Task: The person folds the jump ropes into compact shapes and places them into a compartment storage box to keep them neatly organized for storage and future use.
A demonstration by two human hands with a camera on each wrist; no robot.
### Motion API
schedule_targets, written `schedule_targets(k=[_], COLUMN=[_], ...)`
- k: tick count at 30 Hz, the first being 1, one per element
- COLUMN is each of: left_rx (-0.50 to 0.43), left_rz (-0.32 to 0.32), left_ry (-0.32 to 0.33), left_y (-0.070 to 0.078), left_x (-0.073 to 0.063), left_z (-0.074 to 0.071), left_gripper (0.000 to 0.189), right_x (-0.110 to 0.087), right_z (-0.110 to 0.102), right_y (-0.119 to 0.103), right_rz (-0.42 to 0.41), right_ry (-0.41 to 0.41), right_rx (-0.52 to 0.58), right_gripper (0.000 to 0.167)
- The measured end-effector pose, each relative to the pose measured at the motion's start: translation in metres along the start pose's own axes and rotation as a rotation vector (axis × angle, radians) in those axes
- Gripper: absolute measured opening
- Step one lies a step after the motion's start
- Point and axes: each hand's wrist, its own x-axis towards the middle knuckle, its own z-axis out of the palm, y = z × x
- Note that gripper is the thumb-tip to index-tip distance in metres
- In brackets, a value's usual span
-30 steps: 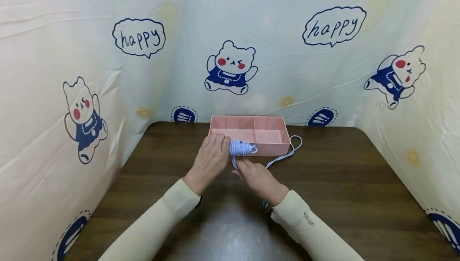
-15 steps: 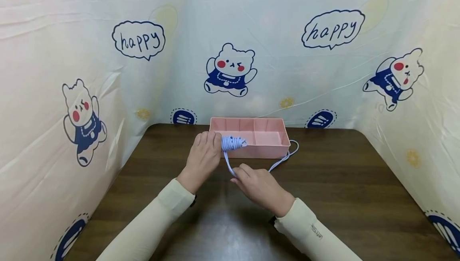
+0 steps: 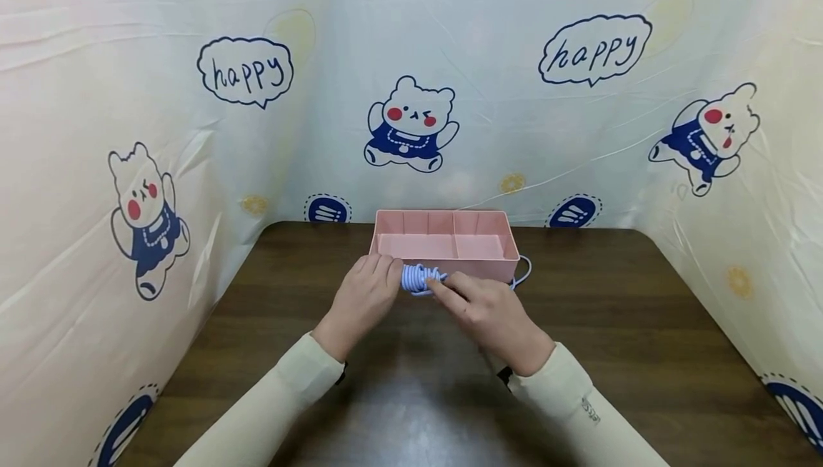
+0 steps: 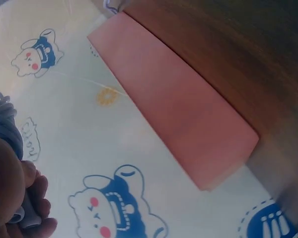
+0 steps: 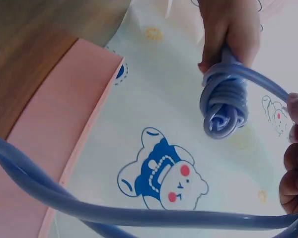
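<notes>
A light blue rope is wound into a tight bundle with a loop showing at its right end. My left hand grips the bundle's left end, and in the left wrist view its fingers curl round the rope. My right hand is close by the bundle's right end. The right wrist view shows that hand pinching a doubled strand that leads off the wraps. More doubled rope trails from the same hand past the pink box.
A pink divided box stands at the table's back, just behind the bundle. A rope loop lies beside its right end. Printed curtains enclose the dark wooden table at the back and sides.
My right hand first drew the strand down and away from the bundle, then came up to its right end. The bundle shifted left, then slightly down. Less loose rope shows right of the box.
</notes>
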Motion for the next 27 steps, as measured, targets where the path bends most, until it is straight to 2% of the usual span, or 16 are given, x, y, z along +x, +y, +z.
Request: schedule_targets(k=[2, 6, 10, 12, 15, 19, 23, 27], left_rx=[-0.007, -0.046, -0.06, -0.062, -0.069, -0.072, -0.051, -0.021], left_rz=[0.02, 0.071, 0.103, 0.116, 0.135, 0.149, 0.162, 0.184], left_ry=[0.02, 0.038, 0.043, 0.039, 0.04, 0.064, 0.086, 0.066], left_y=[0.001, 0.004, 0.007, 0.008, 0.008, 0.006, 0.001, -0.002], left_x=[-0.001, 0.0, 0.002, 0.003, 0.003, 0.003, 0.004, 0.003], left_z=[-0.001, -0.002, -0.003, -0.004, -0.008, -0.013, -0.018, -0.022], left_gripper=[0.027, 0.013, 0.03, 0.036, 0.038, 0.04, 0.035, 0.016], right_x=[0.001, 0.004, 0.007, 0.006, 0.005, 0.002, 0.0, -0.001], right_z=[-0.001, -0.003, -0.004, -0.005, -0.006, -0.004, 0.004, 0.016], right_y=[0.004, 0.014, 0.024, 0.028, 0.034, 0.042, 0.05, 0.056], right_rz=[-0.024, -0.057, -0.051, -0.039, -0.019, 0.012, 0.04, 0.038], right_ry=[0.016, 0.039, 0.027, 0.004, -0.044, -0.075, -0.076, -0.075], right_rx=[0.015, 0.033, 0.033, 0.024, 0.003, 0.007, 0.057, 0.085], right_gripper=[0.028, 0.024, 0.019, 0.025, 0.043, 0.047, 0.046, 0.047])
